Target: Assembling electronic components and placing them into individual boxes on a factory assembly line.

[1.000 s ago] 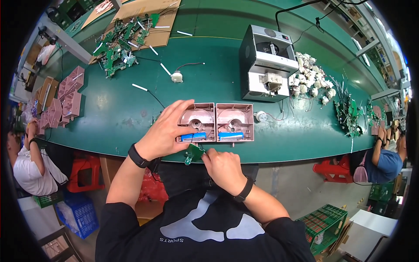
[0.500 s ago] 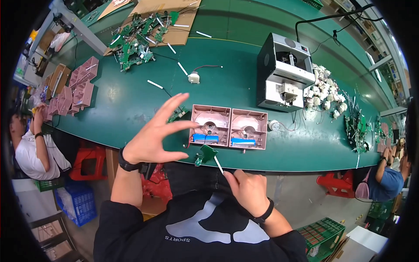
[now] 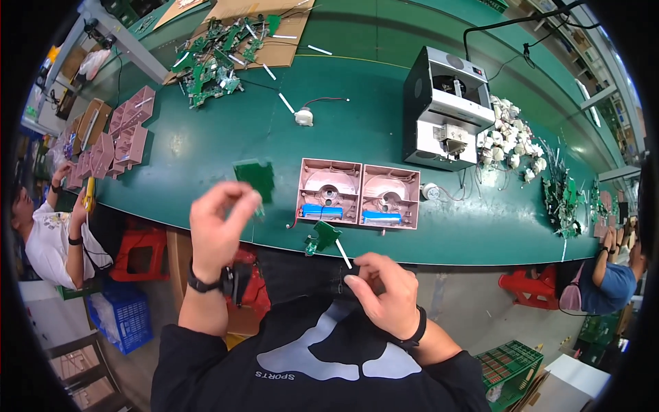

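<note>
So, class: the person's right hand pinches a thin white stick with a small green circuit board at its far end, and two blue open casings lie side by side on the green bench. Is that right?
Not quite. The head view shows the two open casings are pink, with blue cells inside them. The rest stands: the right hand pinches the thin white stick with the small green circuit board at its far end, by the green bench.

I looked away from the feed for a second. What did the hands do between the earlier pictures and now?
The left hand lifted off the pink trays and drew back toward the body, fingers pinched. The right hand kept hold of the small green circuit board by its white strip. The trays stayed on the green table.
</note>
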The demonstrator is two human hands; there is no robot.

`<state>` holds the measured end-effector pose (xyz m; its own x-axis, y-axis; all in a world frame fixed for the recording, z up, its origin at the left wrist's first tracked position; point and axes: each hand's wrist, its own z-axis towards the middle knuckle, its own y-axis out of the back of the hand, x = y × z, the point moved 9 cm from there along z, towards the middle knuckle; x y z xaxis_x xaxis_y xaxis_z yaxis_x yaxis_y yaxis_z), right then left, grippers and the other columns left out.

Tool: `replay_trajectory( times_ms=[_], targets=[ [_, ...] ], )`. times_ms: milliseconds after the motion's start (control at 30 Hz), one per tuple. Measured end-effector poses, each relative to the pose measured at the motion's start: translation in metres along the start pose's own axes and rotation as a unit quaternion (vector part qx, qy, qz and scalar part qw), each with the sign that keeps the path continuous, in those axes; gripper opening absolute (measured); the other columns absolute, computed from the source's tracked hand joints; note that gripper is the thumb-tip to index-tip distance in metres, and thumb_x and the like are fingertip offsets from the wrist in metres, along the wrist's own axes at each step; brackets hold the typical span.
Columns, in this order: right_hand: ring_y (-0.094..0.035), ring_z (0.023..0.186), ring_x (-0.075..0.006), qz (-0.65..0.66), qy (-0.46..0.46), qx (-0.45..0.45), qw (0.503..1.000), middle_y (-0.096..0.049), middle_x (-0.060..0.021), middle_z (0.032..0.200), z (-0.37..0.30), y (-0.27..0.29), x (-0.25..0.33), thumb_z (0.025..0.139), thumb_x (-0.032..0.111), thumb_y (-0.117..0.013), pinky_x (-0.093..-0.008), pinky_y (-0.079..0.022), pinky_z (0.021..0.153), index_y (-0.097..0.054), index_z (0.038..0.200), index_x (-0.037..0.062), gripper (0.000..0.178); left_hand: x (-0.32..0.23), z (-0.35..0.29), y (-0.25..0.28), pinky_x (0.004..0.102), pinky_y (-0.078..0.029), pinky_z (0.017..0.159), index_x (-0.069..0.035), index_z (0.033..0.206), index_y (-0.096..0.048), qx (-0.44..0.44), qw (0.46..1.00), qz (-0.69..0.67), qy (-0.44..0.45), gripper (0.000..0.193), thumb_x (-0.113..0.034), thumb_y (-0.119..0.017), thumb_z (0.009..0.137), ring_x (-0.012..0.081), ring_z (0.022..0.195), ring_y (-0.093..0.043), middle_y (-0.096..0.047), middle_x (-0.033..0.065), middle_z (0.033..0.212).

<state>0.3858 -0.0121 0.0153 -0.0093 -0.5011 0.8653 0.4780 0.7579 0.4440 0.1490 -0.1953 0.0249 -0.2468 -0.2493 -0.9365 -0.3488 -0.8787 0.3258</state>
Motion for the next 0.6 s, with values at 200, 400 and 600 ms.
replay_trajectory(
  times_ms=[200, 400, 600],
  targets=[
    [-0.072, 0.085, -0.0222, 0.095, 0.119, -0.130, 0.980, -0.074, -0.0215, 0.106, -0.008, 0.027, 0.019, 0.092, -0.004, -0.070, -0.0314, -0.058, 0.076, -0.056, 0.136, -0.0054, 0.046, -0.073, -0.072, -0.098, 0.0285, -0.058, 0.068, 0.001, 0.087, -0.072, 0.231, 0.963, -0.010, -0.139, 0.011, -0.002, -0.082, 0.084, 0.0183, 0.074, -0.075, -0.076, 0.0093, 0.083],
    [-0.074, 0.087, -0.0266, 0.046, 0.060, -0.121, 0.990, -0.075, -0.0224, 0.104, -0.019, 0.050, 0.002, 0.094, -0.008, -0.065, -0.0336, -0.059, 0.078, -0.061, 0.126, -0.0062, 0.032, -0.086, -0.103, -0.141, 0.0314, -0.060, 0.072, 0.000, 0.093, -0.075, 0.283, 0.926, -0.005, -0.249, 0.013, -0.003, -0.082, 0.082, 0.0220, 0.080, -0.077, -0.078, 0.0098, 0.090],
    [-0.076, 0.081, -0.0284, 0.076, 0.059, -0.151, 0.984, -0.077, -0.0190, 0.094, -0.035, 0.077, -0.003, 0.092, -0.013, -0.067, -0.0316, -0.060, 0.071, -0.067, 0.110, -0.0060, 0.019, -0.101, -0.040, -0.137, 0.0359, -0.062, 0.075, 0.000, 0.100, -0.077, 0.289, 0.935, -0.039, -0.200, 0.020, -0.008, -0.085, 0.083, 0.0275, 0.081, -0.076, -0.078, 0.0102, 0.093]
  ],
)
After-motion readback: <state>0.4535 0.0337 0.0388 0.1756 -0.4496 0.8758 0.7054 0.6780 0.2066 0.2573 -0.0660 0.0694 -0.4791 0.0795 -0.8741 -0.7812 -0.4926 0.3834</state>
